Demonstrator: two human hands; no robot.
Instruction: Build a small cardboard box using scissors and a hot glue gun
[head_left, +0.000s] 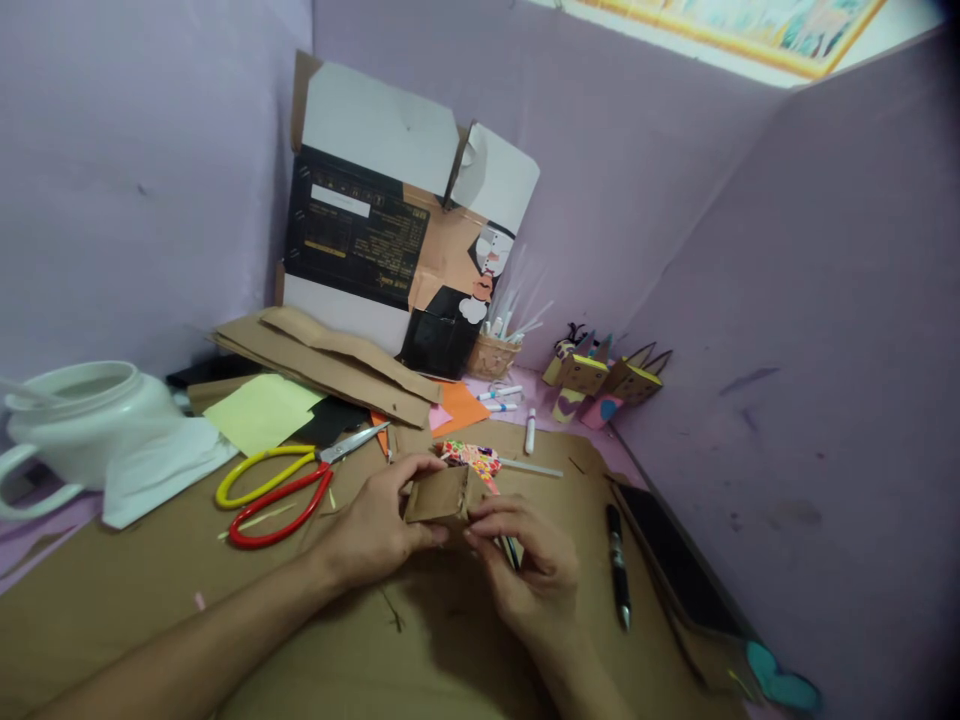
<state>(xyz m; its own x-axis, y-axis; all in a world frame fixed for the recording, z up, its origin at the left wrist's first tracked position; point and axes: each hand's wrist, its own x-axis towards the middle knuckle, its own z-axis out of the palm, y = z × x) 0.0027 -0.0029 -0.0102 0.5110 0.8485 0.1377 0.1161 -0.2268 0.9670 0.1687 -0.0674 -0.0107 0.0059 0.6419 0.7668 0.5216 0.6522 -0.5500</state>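
A small brown cardboard piece (pixel 439 494), folded like a little box, is held above the cardboard sheet (pixel 150 610) covering the table. My left hand (pixel 375 525) grips its left side with thumb and fingers closed on it. My right hand (pixel 525 560) pinches its right end, and a thin dark stick pokes out beneath those fingers. A colourful patterned scrap (pixel 472 458) lies just behind the piece.
Scissors with one yellow and one red handle (pixel 285 485) lie to the left. A white plastic jug (pixel 75 420), paper sheets, a printed carton (pixel 390 230), a basket of pens (pixel 493 355), small cardboard figures (pixel 600 380), a black pen (pixel 619 565) and a dark phone-like slab (pixel 675 560) surround the work spot.
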